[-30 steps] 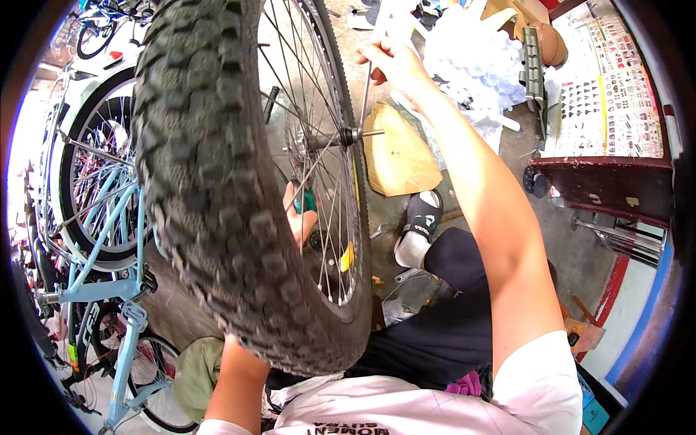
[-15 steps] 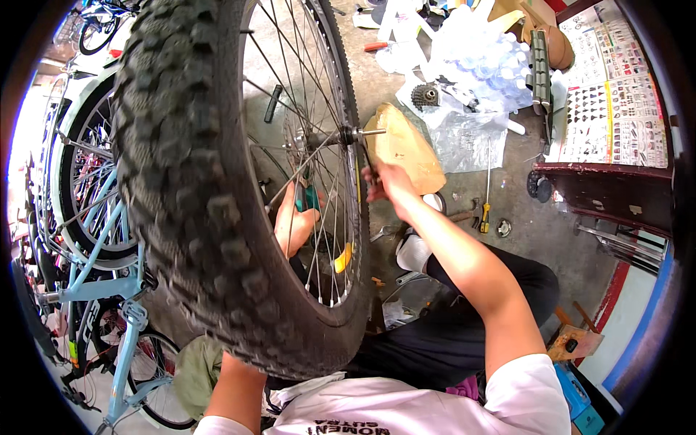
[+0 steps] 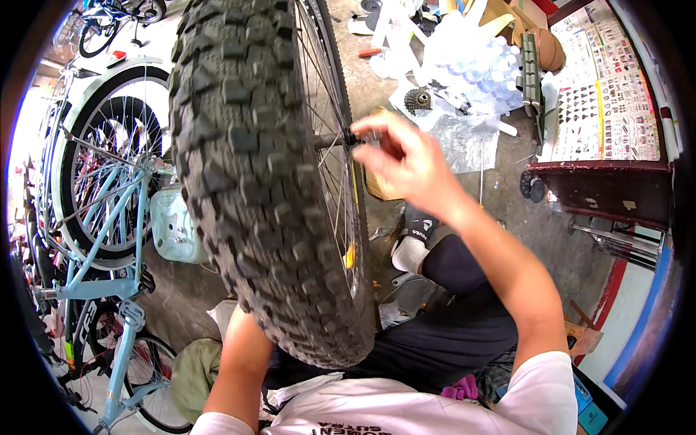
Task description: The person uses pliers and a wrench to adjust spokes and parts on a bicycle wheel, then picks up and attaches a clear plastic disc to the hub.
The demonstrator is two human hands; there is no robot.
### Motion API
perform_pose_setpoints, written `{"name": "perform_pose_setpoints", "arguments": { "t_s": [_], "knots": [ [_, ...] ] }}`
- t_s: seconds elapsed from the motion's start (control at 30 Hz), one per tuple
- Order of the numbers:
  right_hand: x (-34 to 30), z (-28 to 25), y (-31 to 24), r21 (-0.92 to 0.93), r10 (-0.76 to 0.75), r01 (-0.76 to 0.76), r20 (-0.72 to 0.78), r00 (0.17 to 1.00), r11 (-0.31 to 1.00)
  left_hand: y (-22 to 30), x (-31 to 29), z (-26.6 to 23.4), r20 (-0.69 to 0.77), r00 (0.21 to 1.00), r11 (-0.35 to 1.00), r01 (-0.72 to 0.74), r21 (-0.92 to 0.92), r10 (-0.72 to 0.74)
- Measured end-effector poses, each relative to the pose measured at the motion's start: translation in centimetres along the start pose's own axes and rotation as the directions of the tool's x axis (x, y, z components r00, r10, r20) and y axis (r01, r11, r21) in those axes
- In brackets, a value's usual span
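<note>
A bicycle wheel (image 3: 254, 181) stands upright before the person's torso, between the two arms, its axle end toward the right hand (image 3: 417, 163). The tyre is dull black rubber studded with chunky, squarish knobs; thin metal spokes run to a cylindrical hub (image 3: 330, 142), and a small yellow reflector (image 3: 349, 256) sits among them. The right hand is half-curled at the axle end, thumb and fingers apart; it is blurred there, so whether it grips anything cannot be told. The left forearm (image 3: 243, 355) passes behind the tyre, which hides the left hand, so its hold cannot be told either.

Beyond, a toothed metal cassette (image 3: 418, 101) rests by crinkled clear plastic (image 3: 471, 141). Near it lies a heap of whitish, bulging plastic bags (image 3: 475, 61), their contents perhaps too glary to make out.
</note>
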State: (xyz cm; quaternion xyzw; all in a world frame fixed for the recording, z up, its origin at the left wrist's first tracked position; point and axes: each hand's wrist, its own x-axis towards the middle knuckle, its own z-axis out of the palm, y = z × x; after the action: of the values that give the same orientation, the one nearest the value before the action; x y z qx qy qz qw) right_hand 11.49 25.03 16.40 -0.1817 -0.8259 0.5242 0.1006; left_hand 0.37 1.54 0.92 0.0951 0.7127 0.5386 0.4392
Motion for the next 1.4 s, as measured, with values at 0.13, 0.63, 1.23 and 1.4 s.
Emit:
{"name": "perform_pose_setpoints", "arguments": {
  "t_s": [0.13,0.63,1.23,1.4],
  "knots": [
    [9.7,-0.4,4.3,-0.073,-0.208,0.197,-0.199,0.958,0.978,0.8,-0.9,-0.1,-0.029,1.000,0.993,0.005,0.122,-0.001],
    [-1.3,9.6,17.5,0.567,0.688,-0.647,0.182,0.702,0.510,-2.5,0.0,-1.7,0.091,0.994,0.995,-0.069,0.068,0.062],
    [-5.0,3.0,2.0,-0.111,-0.200,0.201,0.014,0.980,0.973,-0.7,0.1,-0.7,0.031,0.996,0.995,-0.088,0.055,0.086],
    [-3.3,2.3,2.1,-0.240,-0.307,0.303,0.019,0.951,0.922,0.2,-0.3,-0.1,-0.028,0.990,0.983,-0.136,0.126,0.141]
  ]
}}
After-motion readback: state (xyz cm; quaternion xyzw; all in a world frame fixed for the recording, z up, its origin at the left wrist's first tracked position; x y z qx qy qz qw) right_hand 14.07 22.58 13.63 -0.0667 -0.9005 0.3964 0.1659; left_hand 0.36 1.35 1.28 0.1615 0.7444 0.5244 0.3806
